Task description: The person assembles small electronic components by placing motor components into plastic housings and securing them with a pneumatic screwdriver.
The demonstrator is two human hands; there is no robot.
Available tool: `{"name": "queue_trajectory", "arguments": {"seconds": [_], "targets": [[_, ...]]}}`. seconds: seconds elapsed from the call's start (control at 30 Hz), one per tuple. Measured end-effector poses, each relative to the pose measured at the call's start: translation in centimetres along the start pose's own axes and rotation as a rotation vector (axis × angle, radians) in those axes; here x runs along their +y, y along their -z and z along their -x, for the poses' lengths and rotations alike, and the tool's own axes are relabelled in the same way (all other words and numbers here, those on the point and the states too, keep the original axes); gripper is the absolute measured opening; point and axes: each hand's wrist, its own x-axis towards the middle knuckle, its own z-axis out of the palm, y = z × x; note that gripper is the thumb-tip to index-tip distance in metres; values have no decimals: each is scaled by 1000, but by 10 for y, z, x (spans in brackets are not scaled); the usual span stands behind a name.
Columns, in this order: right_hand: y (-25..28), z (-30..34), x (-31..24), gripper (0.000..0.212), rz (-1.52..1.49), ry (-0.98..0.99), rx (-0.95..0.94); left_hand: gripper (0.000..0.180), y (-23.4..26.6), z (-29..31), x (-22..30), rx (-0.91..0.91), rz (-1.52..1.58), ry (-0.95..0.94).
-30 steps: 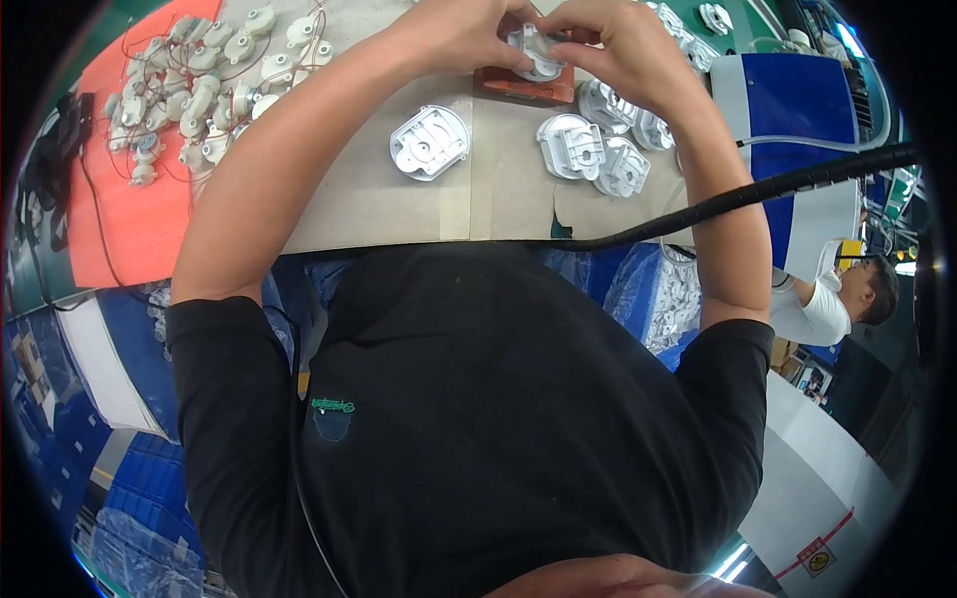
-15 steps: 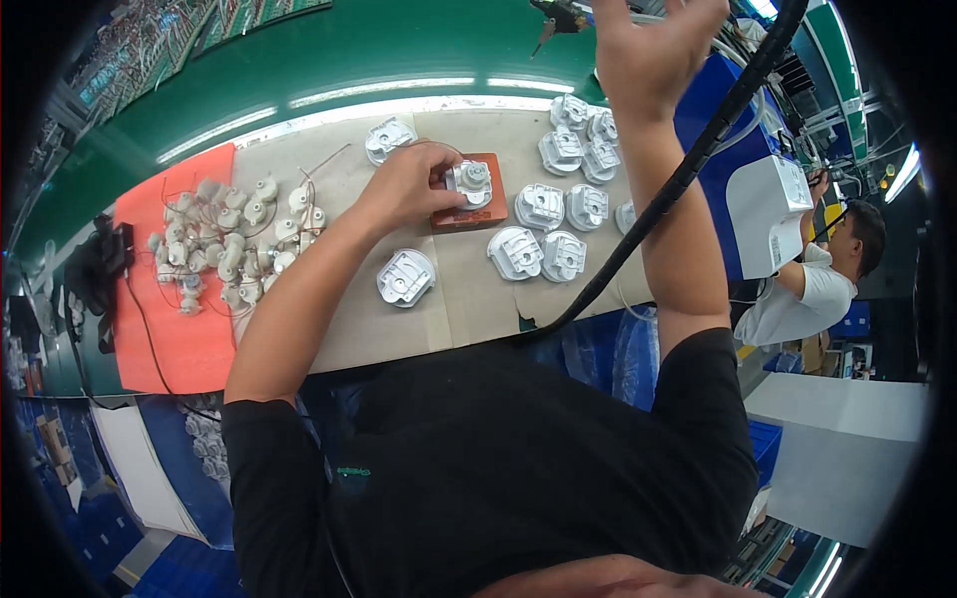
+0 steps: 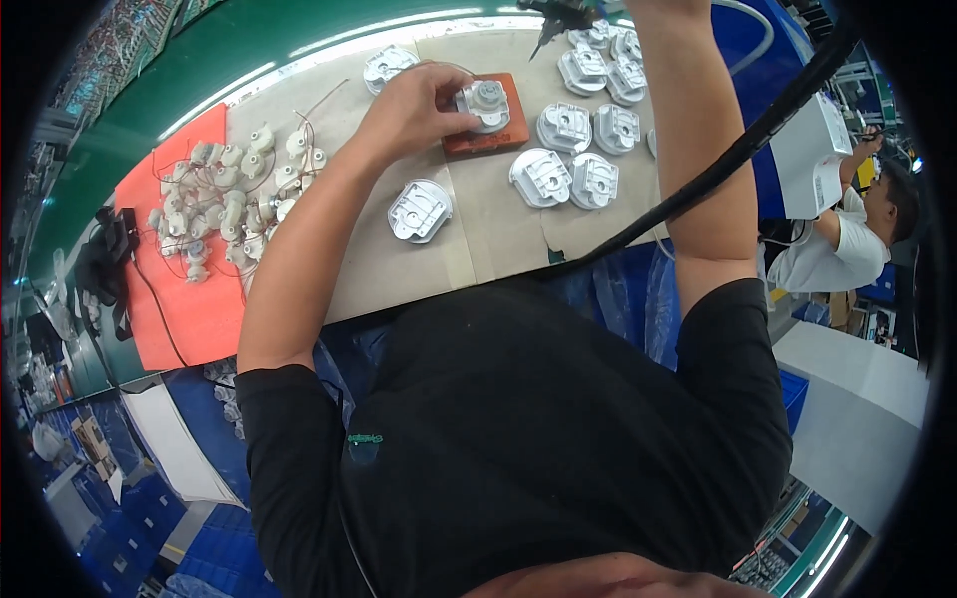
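Note:
My left hand [image 3: 414,108] grips the edge of a white plastic housing [image 3: 488,108] with thumb and fingers. The housing rests on an orange-red block [image 3: 513,130], with a round pale part fitted in its middle. A thin wire runs by the fingers. My right forearm [image 3: 703,149] reaches up past the upper edge of the picture, so that hand's fingers do not show. Left of that arm hangs a dark pointed tool [image 3: 558,18], its tip down; whether I hold it cannot be seen.
Several white housings [image 3: 564,127] stand right of the block, with single ones behind [image 3: 389,68] and nearer me [image 3: 420,210]. Small wired motors [image 3: 231,204] lie heaped on a red-orange mat [image 3: 164,319]. A black cable [image 3: 688,194] crosses before my right arm. A co-worker [image 3: 837,234] sits at right.
My right hand has gone up out of the picture. The view has shifted, so the bench sits higher. My left hand keeps its grip on the housing on the block.

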Motion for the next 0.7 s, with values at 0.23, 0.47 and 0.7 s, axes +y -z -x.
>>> {"name": "queue_trajectory", "arguments": {"seconds": [0.23, 0.47, 0.7], "targets": [[4, 35, 10, 30, -28, 54, 21, 41, -1, 0, -3, 7, -28, -60], [6, 39, 26, 27, -111, 117, -62, 39, -1, 3, 4, 4, -47, -27], [0, 43, 26, 27, -123, 79, -47, 38, -3, 2, 1, 17, -42, -35]]}}
